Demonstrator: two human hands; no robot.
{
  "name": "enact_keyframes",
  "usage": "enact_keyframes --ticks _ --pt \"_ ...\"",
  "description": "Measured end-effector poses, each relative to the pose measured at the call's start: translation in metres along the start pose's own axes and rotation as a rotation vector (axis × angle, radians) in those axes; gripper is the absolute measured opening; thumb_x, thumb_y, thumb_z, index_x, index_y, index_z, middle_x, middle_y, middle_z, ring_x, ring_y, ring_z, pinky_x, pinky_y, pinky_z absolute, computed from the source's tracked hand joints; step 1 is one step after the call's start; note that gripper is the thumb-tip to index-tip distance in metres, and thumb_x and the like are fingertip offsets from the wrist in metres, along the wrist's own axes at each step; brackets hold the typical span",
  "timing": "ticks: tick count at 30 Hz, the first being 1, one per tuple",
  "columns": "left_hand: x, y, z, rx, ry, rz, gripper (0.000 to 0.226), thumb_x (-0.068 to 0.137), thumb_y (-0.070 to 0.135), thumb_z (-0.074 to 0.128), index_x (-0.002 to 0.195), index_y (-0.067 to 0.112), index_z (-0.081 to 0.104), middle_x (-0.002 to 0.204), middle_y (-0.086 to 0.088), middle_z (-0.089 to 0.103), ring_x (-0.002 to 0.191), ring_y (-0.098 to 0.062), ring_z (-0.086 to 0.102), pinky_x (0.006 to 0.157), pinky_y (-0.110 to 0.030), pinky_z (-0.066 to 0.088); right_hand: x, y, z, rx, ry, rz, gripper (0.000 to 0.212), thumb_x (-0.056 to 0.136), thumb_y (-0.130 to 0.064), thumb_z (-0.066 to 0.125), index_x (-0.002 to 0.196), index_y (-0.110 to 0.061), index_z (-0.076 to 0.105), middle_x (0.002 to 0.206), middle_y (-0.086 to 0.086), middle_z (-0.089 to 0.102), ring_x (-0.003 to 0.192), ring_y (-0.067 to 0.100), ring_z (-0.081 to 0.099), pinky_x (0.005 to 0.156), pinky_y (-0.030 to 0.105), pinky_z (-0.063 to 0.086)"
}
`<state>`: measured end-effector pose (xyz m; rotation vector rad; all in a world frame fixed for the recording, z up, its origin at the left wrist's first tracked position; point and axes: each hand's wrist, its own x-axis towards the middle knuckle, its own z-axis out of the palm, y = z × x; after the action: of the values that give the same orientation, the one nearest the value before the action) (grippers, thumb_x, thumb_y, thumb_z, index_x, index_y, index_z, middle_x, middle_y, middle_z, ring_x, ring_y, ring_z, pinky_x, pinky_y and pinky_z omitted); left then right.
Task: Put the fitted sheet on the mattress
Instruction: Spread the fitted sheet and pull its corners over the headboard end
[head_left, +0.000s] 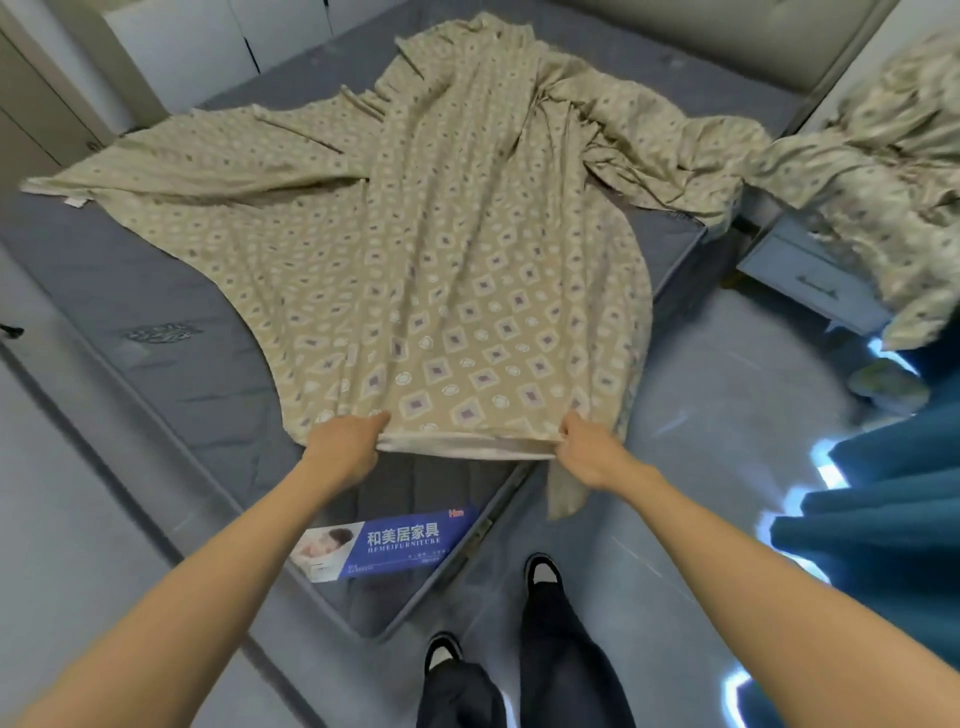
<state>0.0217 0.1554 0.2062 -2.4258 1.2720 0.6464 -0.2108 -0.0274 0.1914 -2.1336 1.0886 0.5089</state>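
A beige fitted sheet (441, 249) with a diamond and circle pattern lies rumpled across the dark grey mattress (130, 280), stretched from the headboard end toward me. My left hand (345, 439) and my right hand (589, 447) each pinch the sheet's pale near hem, held taut between them just above the mattress's near corner. The grey mattress top shows bare on the left and under the hem. A blue and white label (384, 543) lies on the near corner.
A padded headboard (727, 31) stands at the far end. More patterned bedding (883, 171) is heaped over a white bedside cabinet (810, 275) on the right. Teal curtains (883, 519) hang at the right edge. My feet (543, 569) stand on the grey floor by the corner.
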Motion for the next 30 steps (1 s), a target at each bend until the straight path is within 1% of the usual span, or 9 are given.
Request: enact_keyframes --ticks 4,6,10,12,20,24,26,28,30 --pt "-0.027 -0.020 0.006 0.048 0.027 -0.007 0.056 0.093 0.010 0.038 0.146 0.029 0.033 0.128 -0.013 0.058 0.113 -0.032 0.057 0.084 -0.037 0.048 -0.028 -0.018 0.016 0.075 -0.192 0.038 0.106 0.078 -0.065 0.061 0.152 -0.013 0.006 0.157 0.011 0.019 0.142 0.030 0.027 0.114 0.038 0.029" --pt "-0.037 -0.026 0.006 0.071 0.057 -0.008 0.057 0.094 0.009 0.037 0.146 0.031 0.031 0.124 -0.012 0.060 0.109 -0.031 0.059 0.082 -0.037 0.049 -0.038 -0.026 0.022 -0.091 -0.248 0.100 0.124 0.070 -0.060 0.073 0.153 -0.011 -0.005 0.159 0.015 0.003 0.145 0.032 0.019 0.116 0.040 0.028" --pt "-0.053 -0.029 0.006 0.057 0.110 -0.010 0.072 0.094 0.004 0.035 0.149 0.042 0.009 0.106 -0.013 0.061 0.070 -0.026 0.052 0.059 -0.033 0.040 -0.052 -0.038 0.027 -0.509 -0.081 0.146 0.046 0.093 -0.013 0.055 0.136 -0.003 0.042 0.142 0.018 0.034 0.122 0.029 0.048 0.097 0.030 0.044" --pt "-0.060 -0.036 0.009 0.035 0.132 -0.022 0.077 0.093 0.001 0.039 0.149 0.044 0.008 0.112 -0.014 0.055 0.071 -0.026 0.055 0.058 -0.033 0.041 -0.052 -0.040 0.030 -0.673 0.027 0.034 0.029 0.092 -0.006 0.052 0.121 -0.005 0.058 0.129 0.015 0.053 0.118 0.030 0.052 0.096 0.033 0.044" --pt "-0.075 -0.064 0.031 0.036 0.231 0.062 0.056 0.089 -0.004 0.050 0.138 0.022 0.046 0.158 0.002 0.016 0.112 -0.033 0.047 0.077 -0.040 0.049 -0.053 -0.044 0.046 -0.353 -0.002 -0.151 0.007 0.094 -0.008 0.045 0.101 -0.009 0.044 0.114 0.022 0.058 0.088 0.029 0.053 0.069 0.030 0.036" --pt "-0.085 -0.067 0.035 0.111 0.202 0.027 0.053 0.095 0.003 0.043 0.143 0.024 0.038 0.153 0.007 0.028 0.114 -0.030 0.048 0.080 -0.037 0.047 -0.062 -0.050 0.064 -0.021 -0.249 -0.007 0.064 0.093 -0.029 0.053 0.139 0.000 0.019 0.143 0.019 0.036 0.125 0.034 0.043 0.101 0.037 0.038" --pt "-0.087 -0.067 0.040 0.173 0.200 0.027 0.048 0.095 0.005 0.043 0.139 0.024 0.042 0.144 0.006 0.039 0.107 -0.029 0.052 0.074 -0.034 0.047 -0.067 -0.051 0.076 -0.139 -0.342 0.008 0.080 0.083 -0.040 0.064 0.141 -0.003 0.023 0.137 0.011 0.043 0.124 0.029 0.046 0.102 0.033 0.041" --pt "-0.088 -0.068 0.048 0.218 0.176 0.021 0.044 0.094 0.005 0.044 0.134 0.023 0.048 0.136 0.004 0.048 0.102 -0.028 0.054 0.073 -0.033 0.047 -0.070 -0.052 0.081 -0.396 -0.343 -0.023 0.028 0.085 -0.031 0.065 0.095 -0.009 0.050 0.094 0.003 0.053 0.088 0.020 0.057 0.079 0.026 0.047" --pt "-0.088 -0.067 0.057 0.237 0.149 0.001 0.041 0.094 0.006 0.045 0.130 0.023 0.052 0.130 0.005 0.052 0.102 -0.028 0.054 0.074 -0.030 0.048 -0.071 -0.059 0.084 -0.568 -0.291 -0.037 0.014 0.093 -0.019 0.053 0.082 -0.010 0.052 0.086 0.005 0.053 0.094 0.024 0.060 0.082 0.031 0.048"
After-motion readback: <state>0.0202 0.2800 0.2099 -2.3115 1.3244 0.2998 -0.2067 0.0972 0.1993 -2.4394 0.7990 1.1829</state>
